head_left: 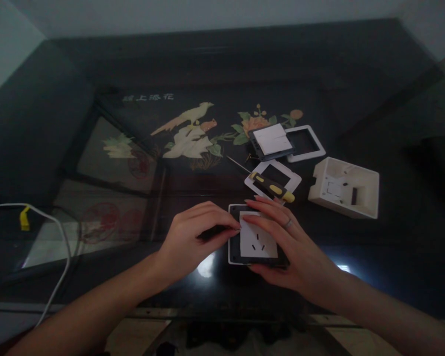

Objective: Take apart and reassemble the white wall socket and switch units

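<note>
A wall socket (258, 241) with a white face and a dark frame lies on a white box near the table's front edge. My right hand (287, 237) wraps around its right side, the fingers along the top edge and the thumb at the bottom. At the socket's left side my left hand (203, 227) pinches a small screw (239, 229), mostly hidden by the fingertips. Beyond my hands, a yellow-and-black screwdriver (272, 187) rests across a white cover frame (250, 183), its tip pointing up and left.
A wall switch (273, 140) lies farther back beside a second white frame (317, 141), with small brass screws (249, 157) nearby. An open white mounting box (365, 190) stands at right. A white cable (64, 237) with a yellow tag (24, 219) runs along the left of the glossy dark table (207, 59).
</note>
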Demonstrator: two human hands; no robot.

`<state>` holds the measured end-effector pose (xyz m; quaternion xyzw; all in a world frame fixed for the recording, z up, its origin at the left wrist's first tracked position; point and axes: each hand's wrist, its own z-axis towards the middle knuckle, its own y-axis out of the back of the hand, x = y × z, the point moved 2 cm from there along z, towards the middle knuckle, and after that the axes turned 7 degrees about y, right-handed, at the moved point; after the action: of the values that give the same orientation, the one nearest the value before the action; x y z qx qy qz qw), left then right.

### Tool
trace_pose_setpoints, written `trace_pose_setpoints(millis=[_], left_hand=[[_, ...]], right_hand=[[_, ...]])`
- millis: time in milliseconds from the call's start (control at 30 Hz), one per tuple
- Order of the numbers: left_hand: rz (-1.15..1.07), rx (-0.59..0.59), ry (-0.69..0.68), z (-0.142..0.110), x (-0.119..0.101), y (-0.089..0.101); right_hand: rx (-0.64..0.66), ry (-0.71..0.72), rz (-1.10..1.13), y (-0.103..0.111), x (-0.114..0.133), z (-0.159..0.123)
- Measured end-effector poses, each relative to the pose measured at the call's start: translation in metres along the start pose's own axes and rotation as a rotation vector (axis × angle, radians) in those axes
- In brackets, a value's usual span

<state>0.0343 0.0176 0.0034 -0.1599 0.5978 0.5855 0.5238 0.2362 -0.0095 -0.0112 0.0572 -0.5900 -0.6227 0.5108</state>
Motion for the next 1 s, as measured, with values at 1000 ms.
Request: trace_pose_setpoints(millis=[1000], left_hand=[[-0.212,0.044,0.336,-0.0013,0.0002,-0.0090]], right_hand=[[-0.008,0.034,-0.026,0.0009,0.0005,0.0003]])
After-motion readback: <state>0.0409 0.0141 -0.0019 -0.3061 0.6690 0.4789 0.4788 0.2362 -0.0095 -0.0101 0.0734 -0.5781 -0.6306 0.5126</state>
